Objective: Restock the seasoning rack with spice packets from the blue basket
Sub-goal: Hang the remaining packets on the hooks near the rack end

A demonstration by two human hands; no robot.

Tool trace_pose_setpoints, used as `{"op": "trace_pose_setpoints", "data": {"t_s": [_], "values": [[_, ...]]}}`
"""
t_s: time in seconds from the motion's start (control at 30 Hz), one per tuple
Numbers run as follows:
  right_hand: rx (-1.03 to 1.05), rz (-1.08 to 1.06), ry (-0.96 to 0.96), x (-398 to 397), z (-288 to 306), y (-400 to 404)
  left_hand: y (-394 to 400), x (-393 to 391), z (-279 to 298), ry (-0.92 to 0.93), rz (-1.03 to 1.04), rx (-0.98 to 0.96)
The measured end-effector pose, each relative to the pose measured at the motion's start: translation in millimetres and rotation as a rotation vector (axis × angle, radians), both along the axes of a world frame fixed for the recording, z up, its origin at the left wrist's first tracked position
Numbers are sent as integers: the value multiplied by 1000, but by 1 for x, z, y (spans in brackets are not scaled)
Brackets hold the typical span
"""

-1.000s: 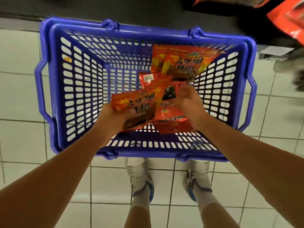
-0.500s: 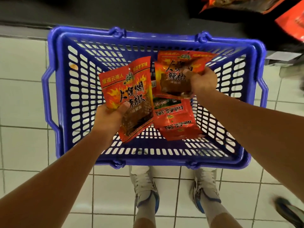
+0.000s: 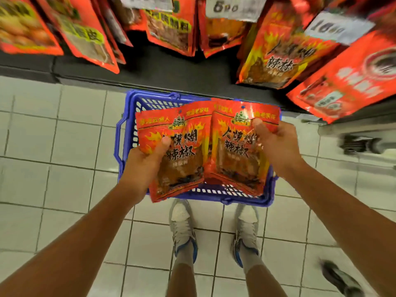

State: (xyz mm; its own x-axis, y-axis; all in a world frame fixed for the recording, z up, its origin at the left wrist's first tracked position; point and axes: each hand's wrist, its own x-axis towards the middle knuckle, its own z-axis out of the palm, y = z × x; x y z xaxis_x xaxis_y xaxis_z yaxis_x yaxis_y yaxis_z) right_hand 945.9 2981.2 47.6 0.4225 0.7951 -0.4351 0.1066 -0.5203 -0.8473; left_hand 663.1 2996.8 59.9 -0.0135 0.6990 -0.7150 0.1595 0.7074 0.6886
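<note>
Head view shows you mid-carry, with nothing from this pair hung yet; your left hand [image 3: 145, 161] grips one spice packet [image 3: 177, 153] with the thumb pressed across its front, and your right hand [image 3: 276, 144] grips a second packet [image 3: 233, 151] at its upper right edge; the two overlap side by side at the centre of the frame, held above the blue basket [image 3: 126, 129], which sits on the tiled floor just in front of your shoes; whether more packets lie in the basket you cannot tell, since the held ones cover most of it; along the top of the frame the seasoning rack [image 3: 171, 67] already carries hanging packets, and a matching flame-printed pack [image 3: 276, 58] hangs at upper right, likely your target hook; what is left, by this view, is lifting both up and hanging them.
</note>
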Motion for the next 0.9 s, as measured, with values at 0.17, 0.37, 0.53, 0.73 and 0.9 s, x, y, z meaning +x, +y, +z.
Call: {"op": "trace_pose_setpoints", "data": {"t_s": [0.17, 0.37, 0.53, 0.73, 0.9], "values": [[161, -26, 37, 25, 160, 5, 4, 17, 142, -42, -34, 154], [348, -101, -143, 59, 402, 2, 26, 51, 354, -163, 12, 373], [610, -145, -238, 75, 587, -5, 48, 71, 523, -271, -7, 586], [844, -183, -302, 80, 751, -5, 79, 78, 690, -424, -109, 839], [905, -259, -358, 92, 831, 10, 93, 93, 787, -491, -70, 979]]}}
